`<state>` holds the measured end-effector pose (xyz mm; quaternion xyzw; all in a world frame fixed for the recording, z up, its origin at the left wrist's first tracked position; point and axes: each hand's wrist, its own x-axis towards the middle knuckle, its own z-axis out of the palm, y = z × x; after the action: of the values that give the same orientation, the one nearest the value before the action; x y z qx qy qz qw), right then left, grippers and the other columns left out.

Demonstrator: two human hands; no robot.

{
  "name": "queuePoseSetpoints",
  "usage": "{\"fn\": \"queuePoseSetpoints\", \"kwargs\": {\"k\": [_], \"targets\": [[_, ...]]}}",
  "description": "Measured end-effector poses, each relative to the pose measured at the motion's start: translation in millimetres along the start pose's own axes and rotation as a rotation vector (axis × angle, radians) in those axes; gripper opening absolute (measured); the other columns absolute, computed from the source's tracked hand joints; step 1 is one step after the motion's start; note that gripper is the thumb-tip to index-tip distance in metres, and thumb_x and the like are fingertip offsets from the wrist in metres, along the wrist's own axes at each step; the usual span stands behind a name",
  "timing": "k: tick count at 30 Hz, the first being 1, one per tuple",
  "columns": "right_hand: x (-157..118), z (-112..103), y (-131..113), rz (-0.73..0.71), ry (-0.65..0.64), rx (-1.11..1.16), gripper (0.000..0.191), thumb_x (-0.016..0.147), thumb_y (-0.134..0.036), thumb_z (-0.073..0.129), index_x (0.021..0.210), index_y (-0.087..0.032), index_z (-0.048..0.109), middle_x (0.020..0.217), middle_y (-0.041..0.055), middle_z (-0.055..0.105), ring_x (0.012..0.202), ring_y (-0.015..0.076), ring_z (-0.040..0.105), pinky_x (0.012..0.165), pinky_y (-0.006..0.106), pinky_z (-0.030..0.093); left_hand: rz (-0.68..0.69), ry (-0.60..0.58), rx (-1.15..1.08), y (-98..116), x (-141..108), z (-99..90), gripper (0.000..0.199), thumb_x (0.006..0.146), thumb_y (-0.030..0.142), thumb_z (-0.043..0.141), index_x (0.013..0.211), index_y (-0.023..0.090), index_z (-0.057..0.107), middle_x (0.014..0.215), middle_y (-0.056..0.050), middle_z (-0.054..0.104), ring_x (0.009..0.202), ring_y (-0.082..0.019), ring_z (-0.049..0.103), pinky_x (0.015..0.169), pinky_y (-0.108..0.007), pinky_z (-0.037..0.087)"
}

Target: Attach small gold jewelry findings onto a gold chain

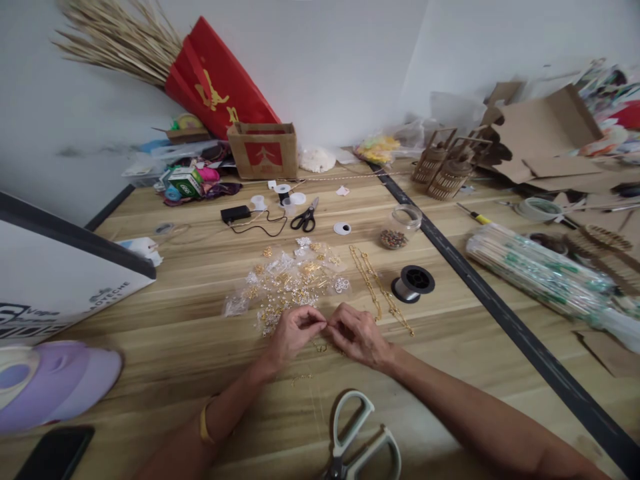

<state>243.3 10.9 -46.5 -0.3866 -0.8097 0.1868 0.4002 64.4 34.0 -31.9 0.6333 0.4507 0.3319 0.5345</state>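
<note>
My left hand [298, 329] and my right hand [358, 335] meet tip to tip over the table, each with thumb and forefinger pinched. Whatever they pinch is too small to make out. Just below the fingers is a short piece of gold chain [321, 347], and a fainter piece of fine chain [302, 379] lies nearer to me. A heap of clear and gold beads [287, 293], partly in small plastic bags, spreads just beyond my left hand. Two long gold bead chains [370, 280] lie beyond my right hand. Large pale-handled scissors [353, 443] rest at the near edge of view.
A spool of clear line [413, 284] and a jar of mixed beads [400, 228] stand to the right. Black scissors [306, 217] lie farther back. Bundled sticks in plastic [540, 267] sit past the dark strip [480, 307]. A phone [57, 453] lies at lower left.
</note>
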Motion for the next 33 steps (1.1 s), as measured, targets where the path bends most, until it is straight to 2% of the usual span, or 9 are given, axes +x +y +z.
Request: {"fn": "queuePoseSetpoints", "kwargs": {"k": [11,17,21,27,33], "targets": [[0.4,-0.4,0.2,0.006,-0.025,0.022,0.009,0.089,-0.019,0.048,0.081,-0.018,0.052,0.071,0.0019,0.052,0.059,0.0115,0.048,0.052,0.022,0.036,0.040,-0.007,0.019,-1.0,1.1,-0.9,0.006,0.073,0.016,0.061,0.079,0.013,0.061,0.078,-0.004,0.066,0.075,-0.014,0.064,0.076,-0.026,0.053],[0.2,0.2,2.0,0.012,-0.006,0.034,0.009,0.087,-0.017,0.047,0.079,-0.018,0.050,0.069,0.0014,0.050,0.056,0.0111,0.045,0.049,0.022,0.034,0.061,0.031,0.096,1.7,4.1,-13.4,0.011,0.073,0.016,0.062,0.085,0.014,0.063,0.080,-0.005,0.067,0.073,-0.014,0.063,0.071,-0.025,0.051],[0.3,0.8,3.4,0.045,0.013,0.071,0.010,0.087,-0.017,0.048,0.077,-0.019,0.050,0.068,0.0006,0.049,0.054,0.0109,0.044,0.049,0.022,0.034,0.131,-0.113,0.340,3.9,5.6,-22.1,0.006,0.072,0.014,0.061,0.074,0.015,0.067,0.075,-0.004,0.067,0.069,-0.014,0.060,0.065,-0.024,0.048],[-0.6,0.4,3.7,0.055,0.008,0.085,0.009,0.087,-0.016,0.048,0.078,-0.019,0.049,0.068,0.0001,0.048,0.055,0.0103,0.044,0.049,0.022,0.033,0.288,-0.255,0.794,4.7,2.8,-22.6,0.010,0.074,0.014,0.060,0.070,0.017,0.068,0.071,-0.003,0.062,0.074,-0.017,0.055,0.070,-0.027,0.043],[0.5,-0.5,2.1,0.051,0.007,0.082,0.010,0.086,-0.016,0.048,0.077,-0.019,0.049,0.068,0.0001,0.048,0.055,0.0106,0.043,0.049,0.022,0.033,0.358,-0.333,0.930,8.0,-2.5,-18.3,0.015,0.082,0.015,0.055,0.071,0.017,0.065,0.076,-0.004,0.061,0.080,-0.018,0.055,0.079,-0.029,0.040]]}}
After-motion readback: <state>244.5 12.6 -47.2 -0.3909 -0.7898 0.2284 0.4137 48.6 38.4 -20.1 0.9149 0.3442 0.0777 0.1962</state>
